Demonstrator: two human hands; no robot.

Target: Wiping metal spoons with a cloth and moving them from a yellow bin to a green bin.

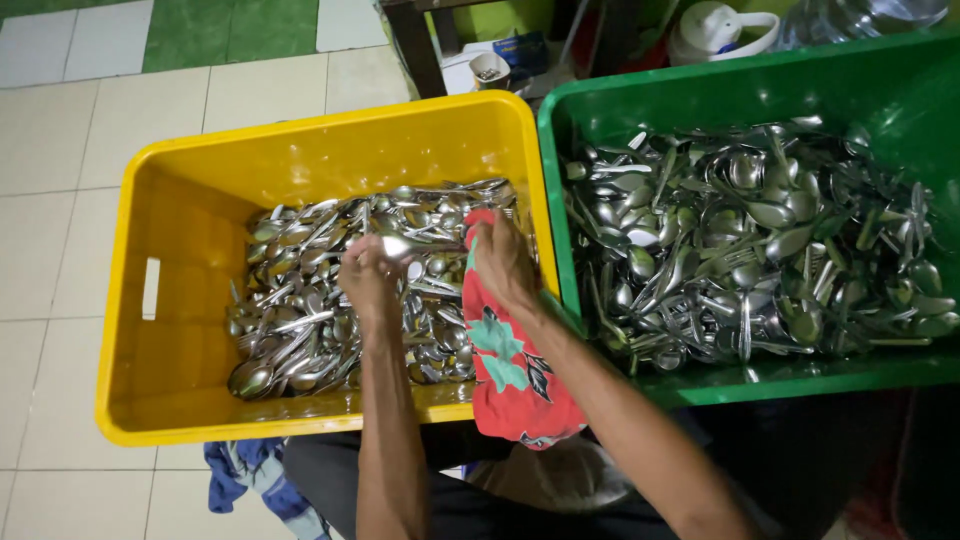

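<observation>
A floor of pale cream tiles (60, 250) holds two big plastic crates side by side. The yellow plastic crate (190, 230) and the green plastic crate (700, 100) are both full of shiny metal spoons (300, 320). Over the yellow one, the left hand (368, 275) is closed on one silver spoon (415, 245). The right hand (500, 260) grips a red flowered cloth (515, 370), which hangs over the crate's front edge.
</observation>
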